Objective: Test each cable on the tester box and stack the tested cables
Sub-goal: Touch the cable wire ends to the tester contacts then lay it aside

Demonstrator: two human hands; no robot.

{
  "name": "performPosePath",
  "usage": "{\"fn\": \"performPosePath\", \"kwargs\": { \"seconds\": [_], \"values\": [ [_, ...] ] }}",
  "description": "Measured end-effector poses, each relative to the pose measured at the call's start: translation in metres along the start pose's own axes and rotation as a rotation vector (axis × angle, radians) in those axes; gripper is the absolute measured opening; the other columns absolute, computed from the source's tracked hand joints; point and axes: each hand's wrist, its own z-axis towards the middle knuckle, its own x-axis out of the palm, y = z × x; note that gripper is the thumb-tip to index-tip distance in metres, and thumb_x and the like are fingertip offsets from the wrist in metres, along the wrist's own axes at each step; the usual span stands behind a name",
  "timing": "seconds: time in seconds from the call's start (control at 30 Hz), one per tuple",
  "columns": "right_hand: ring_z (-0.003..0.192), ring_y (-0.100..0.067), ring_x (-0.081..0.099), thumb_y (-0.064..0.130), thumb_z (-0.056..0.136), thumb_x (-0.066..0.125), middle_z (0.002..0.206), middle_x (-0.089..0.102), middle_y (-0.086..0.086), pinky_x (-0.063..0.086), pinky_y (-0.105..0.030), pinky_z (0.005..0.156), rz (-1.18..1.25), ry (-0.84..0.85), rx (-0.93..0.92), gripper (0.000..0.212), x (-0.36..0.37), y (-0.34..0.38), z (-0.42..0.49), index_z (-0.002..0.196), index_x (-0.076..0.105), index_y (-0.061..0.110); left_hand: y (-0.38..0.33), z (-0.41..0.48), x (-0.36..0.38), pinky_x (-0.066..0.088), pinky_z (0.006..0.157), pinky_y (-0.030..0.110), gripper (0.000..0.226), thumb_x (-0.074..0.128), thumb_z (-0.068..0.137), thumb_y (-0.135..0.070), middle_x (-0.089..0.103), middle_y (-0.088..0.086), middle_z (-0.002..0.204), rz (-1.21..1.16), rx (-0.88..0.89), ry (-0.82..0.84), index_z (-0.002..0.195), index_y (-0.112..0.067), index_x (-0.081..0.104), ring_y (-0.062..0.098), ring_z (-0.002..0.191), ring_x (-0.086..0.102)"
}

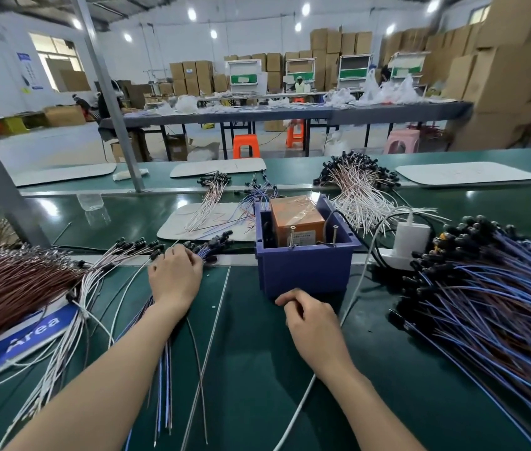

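Table: the green table (257, 369) holds all the things.
Big cable pile: blue and brown cables (491, 307) with black ends lie on the right side of the table.
Brown wires: a thick heap (7, 288) lies on the left.
Tester box: a blue tub (303, 271) with an orange box (293, 216) inside sits in the middle.
Left hand: the left hand (174, 278) rests on the small bunch, fingers bent over its black ends. I cannot tell if it pinches one.
Right hand: the right hand (312, 323) lies loosely curled just before the tub, holding nothing.
Small bunch: a few blue cables (212, 247) lie left of the tub and run under the left wrist.
White plug: a plug (410, 239) stands right of the tub.
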Motion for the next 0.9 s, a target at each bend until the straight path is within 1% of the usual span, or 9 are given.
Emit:
{"fn": "performPosePath", "kwargs": {
  "seconds": [0.17, 0.3, 0.4, 0.5, 0.63, 0.7, 0.8, 0.87, 0.9],
  "values": [
    [0.044, -0.004, 0.045, 0.021, 0.101, 0.047, 0.074, 0.067, 0.011, 0.033, -0.019, 0.041, 0.208, -0.065, 0.07, 0.031, -0.004, -0.001, 0.001, 0.087, 0.068, 0.04, 0.005, 0.006, -0.011, 0.041, 0.092, 0.045, 0.021, 0.044, 0.102, -0.026, 0.063, 0.015, 0.109, -0.228, -0.141, 0.008, 0.104, -0.009, 0.055, 0.034, 0.1, 0.057],
    [0.049, -0.004, 0.045, 0.018, 0.1, 0.047, 0.067, 0.064, 0.01, 0.037, -0.023, 0.046, 0.344, -0.089, 0.095, 0.036, -0.007, 0.001, 0.001, 0.089, 0.068, 0.045, -0.01, 0.012, -0.041, 0.044, 0.076, 0.04, 0.015, 0.041, 0.105, -0.024, 0.067, 0.013, 0.102, -0.69, -0.248, -0.124, 0.105, -0.011, 0.048, 0.029, 0.085, 0.058],
    [0.054, -0.01, 0.046, 0.013, 0.1, 0.047, 0.065, 0.06, 0.007, 0.04, -0.024, 0.049, 0.475, -0.12, 0.096, 0.038, -0.01, 0.002, 0.0, 0.088, 0.071, 0.04, -0.031, 0.011, -0.076, 0.051, 0.068, 0.044, 0.013, 0.035, 0.109, -0.027, 0.071, 0.009, 0.095, -0.984, -0.214, -0.219, 0.106, -0.016, 0.042, 0.021, 0.071, 0.066],
    [0.052, -0.013, 0.046, 0.007, 0.101, 0.047, 0.065, 0.06, 0.001, 0.04, -0.02, 0.049, 0.63, -0.154, 0.081, 0.04, -0.016, 0.003, -0.002, 0.086, 0.075, 0.031, -0.057, -0.001, -0.113, 0.043, 0.054, 0.029, 0.011, 0.037, 0.108, -0.034, 0.062, -0.001, 0.079, -1.09, -0.052, -0.358, 0.1, -0.029, 0.041, 0.011, 0.058, 0.055],
    [0.058, -0.017, 0.053, 0.018, 0.102, 0.046, 0.073, 0.063, -0.006, 0.044, -0.025, 0.05, 1.041, -0.08, 0.147, 0.034, -0.033, 0.01, -0.004, 0.096, 0.079, 0.022, -0.101, -0.048, -0.131, 0.03, 0.049, 0.023, 0.01, 0.038, 0.108, -0.032, 0.048, -0.014, 0.068, -0.983, 0.265, -0.507, 0.1, -0.031, 0.043, 0.004, 0.053, 0.038],
    [0.069, -0.02, 0.064, 0.032, 0.098, 0.05, 0.085, 0.07, -0.008, 0.054, -0.028, 0.061, 1.319, 0.003, 0.16, 0.033, -0.044, 0.014, -0.004, 0.105, 0.079, 0.018, -0.121, -0.081, -0.118, 0.03, 0.049, 0.021, 0.018, 0.036, 0.109, -0.032, 0.048, -0.016, 0.068, -0.871, 0.399, -0.435, 0.106, -0.025, 0.052, 0.005, 0.053, 0.041],
    [0.101, -0.027, 0.071, 0.049, 0.099, 0.049, 0.109, 0.074, -0.012, 0.057, -0.037, 0.085, 1.585, 0.032, 0.171, 0.046, -0.055, 0.015, -0.006, 0.113, 0.077, 0.016, -0.142, -0.126, -0.083, 0.046, 0.051, 0.031, 0.032, 0.035, 0.108, -0.033, 0.059, -0.008, 0.09, -0.61, 0.547, -0.312, 0.111, -0.018, 0.062, 0.01, 0.065, 0.055],
    [0.11, -0.03, 0.069, 0.056, 0.096, 0.051, 0.109, 0.074, -0.011, 0.054, -0.042, 0.09, 1.741, 0.008, 0.192, 0.052, -0.06, 0.014, -0.007, 0.111, 0.078, 0.014, -0.148, -0.145, -0.061, 0.049, 0.044, 0.038, 0.034, 0.038, 0.107, -0.032, 0.059, -0.001, 0.091, -0.481, 0.58, -0.211, 0.113, -0.016, 0.067, 0.02, 0.06, 0.059],
    [0.107, -0.03, 0.069, 0.056, 0.096, 0.051, 0.098, 0.073, -0.008, 0.054, -0.044, 0.089, 1.798, -0.025, 0.195, 0.051, -0.063, 0.013, -0.008, 0.104, 0.078, 0.014, -0.148, -0.15, -0.051, 0.047, 0.039, 0.036, 0.033, 0.041, 0.105, -0.031, 0.059, 0.001, 0.088, -0.411, 0.598, -0.18, 0.113, -0.015, 0.069, 0.022, 0.056, 0.059]
  ]
}}
